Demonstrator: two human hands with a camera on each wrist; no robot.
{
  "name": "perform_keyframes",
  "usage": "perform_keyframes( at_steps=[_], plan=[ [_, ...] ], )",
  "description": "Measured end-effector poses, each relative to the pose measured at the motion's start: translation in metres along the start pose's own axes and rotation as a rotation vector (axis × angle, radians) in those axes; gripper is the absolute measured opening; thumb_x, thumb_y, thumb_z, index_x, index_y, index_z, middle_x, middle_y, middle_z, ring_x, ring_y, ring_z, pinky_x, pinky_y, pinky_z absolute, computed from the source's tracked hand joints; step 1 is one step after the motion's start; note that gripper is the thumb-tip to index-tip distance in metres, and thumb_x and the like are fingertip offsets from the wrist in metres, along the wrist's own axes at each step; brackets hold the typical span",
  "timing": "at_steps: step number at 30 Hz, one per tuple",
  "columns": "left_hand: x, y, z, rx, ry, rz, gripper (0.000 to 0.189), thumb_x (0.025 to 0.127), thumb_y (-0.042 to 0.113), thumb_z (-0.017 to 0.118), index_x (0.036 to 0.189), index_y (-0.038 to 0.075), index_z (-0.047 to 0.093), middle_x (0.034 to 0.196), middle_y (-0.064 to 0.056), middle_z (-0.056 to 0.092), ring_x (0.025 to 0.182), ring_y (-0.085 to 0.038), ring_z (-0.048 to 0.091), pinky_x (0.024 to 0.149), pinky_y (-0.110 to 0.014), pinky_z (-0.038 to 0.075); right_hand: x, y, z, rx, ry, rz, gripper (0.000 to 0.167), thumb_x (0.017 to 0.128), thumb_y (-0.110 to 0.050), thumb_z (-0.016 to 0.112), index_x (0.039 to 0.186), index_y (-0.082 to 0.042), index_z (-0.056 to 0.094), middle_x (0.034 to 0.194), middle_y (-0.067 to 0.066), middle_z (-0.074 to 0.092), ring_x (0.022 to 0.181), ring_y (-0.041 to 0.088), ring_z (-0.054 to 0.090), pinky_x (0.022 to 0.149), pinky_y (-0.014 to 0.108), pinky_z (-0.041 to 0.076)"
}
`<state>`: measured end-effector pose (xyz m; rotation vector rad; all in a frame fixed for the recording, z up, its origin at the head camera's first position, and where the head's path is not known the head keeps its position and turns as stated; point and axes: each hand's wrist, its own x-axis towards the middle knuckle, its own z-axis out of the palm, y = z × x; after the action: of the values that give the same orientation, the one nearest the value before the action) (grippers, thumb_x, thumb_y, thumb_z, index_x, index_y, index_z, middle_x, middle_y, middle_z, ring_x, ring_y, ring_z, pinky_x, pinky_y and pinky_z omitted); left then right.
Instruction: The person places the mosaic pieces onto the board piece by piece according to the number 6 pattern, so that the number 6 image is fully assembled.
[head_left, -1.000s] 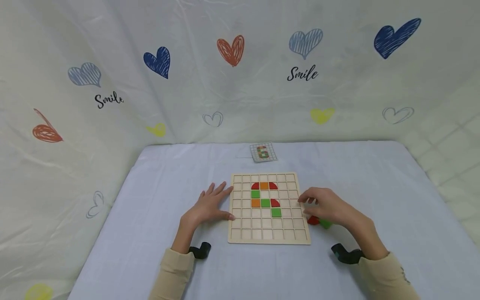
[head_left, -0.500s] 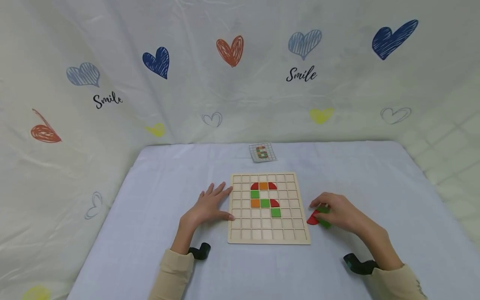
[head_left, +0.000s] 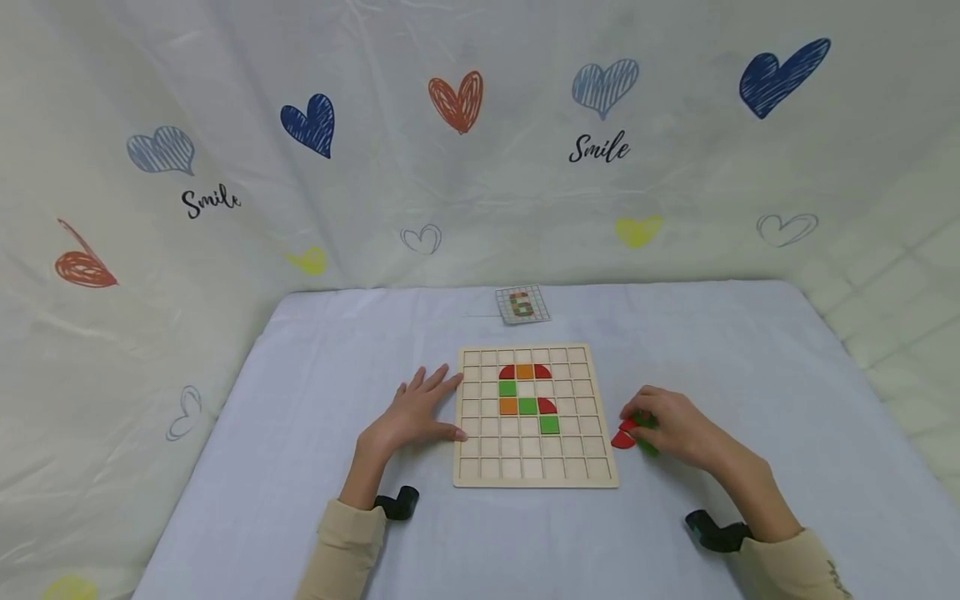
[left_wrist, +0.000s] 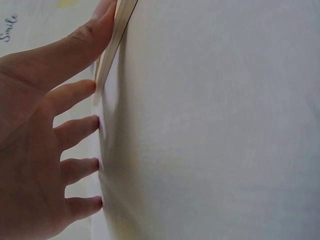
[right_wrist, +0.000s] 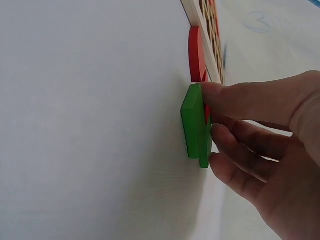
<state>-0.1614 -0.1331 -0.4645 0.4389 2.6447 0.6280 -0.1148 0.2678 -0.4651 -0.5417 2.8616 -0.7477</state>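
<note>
A square wooden grid board (head_left: 472,467) lies on the table, with red quarter-circle, orange and green square tiles set in its cells. My left hand (head_left: 412,417) is spread at its left edge; in the left wrist view the thumb (left_wrist: 90,40) and index finger touch the board's side. Right of the board, my right hand (head_left: 667,421) bends over a small pile of loose tiles, pinching a red quarter-circle tile (head_left: 627,425) between thumb and fingers. Another red tile (head_left: 622,441) lies beside it. Green tiles (right_wrist: 192,120) sit under the fingers, partly hidden.
Behind the board lies a small pattern card (head_left: 522,305) printed with a grid and a coloured figure. A white cloth covers the table (head_left: 360,333), and a curtain with printed hearts (head_left: 457,183) hangs behind it.
My right hand has moved from the board's right edge rightward to the loose tiles, where its fingers now pinch a red one. The left hand has stayed at the board.
</note>
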Motion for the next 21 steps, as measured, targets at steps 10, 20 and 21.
perform_keyframes(
  at_steps=[10,20,21],
  plan=[
    [-0.0014,0.0000,-0.0007,-0.010,-0.002,-0.002,0.097,0.082,0.044,0.086,0.162,0.023,0.035,0.172,-0.007,0.020,0.160,-0.041,0.004,0.125,-0.066,0.007,0.0034,-0.0015,0.0002,-0.026,-0.022,0.011,0.020,0.082,-0.003,0.083,0.100,-0.002,0.074,0.096,0.003,0.066,0.084,0.016,0.057,0.073,0.032,0.057],
    [-0.0002,0.0000,-0.0007,-0.009,0.005,0.005,0.097,0.082,0.044,0.085,0.162,0.023,0.035,0.172,-0.007,0.020,0.160,-0.041,0.004,0.125,-0.066,0.007,0.0053,0.0005,-0.0017,-0.007,-0.046,0.015,0.020,0.083,-0.002,0.082,0.097,-0.003,0.067,0.095,0.003,0.062,0.082,0.014,0.054,0.070,0.027,0.055],
    [-0.0003,0.0000,-0.0006,-0.009,0.007,0.006,0.097,0.082,0.044,0.085,0.162,0.023,0.035,0.172,-0.007,0.020,0.160,-0.041,0.004,0.125,-0.067,0.007,0.0054,0.0003,-0.0015,-0.004,-0.048,0.016,0.020,0.083,-0.002,0.082,0.097,-0.003,0.067,0.095,0.003,0.062,0.082,0.014,0.054,0.070,0.027,0.055]
  ],
)
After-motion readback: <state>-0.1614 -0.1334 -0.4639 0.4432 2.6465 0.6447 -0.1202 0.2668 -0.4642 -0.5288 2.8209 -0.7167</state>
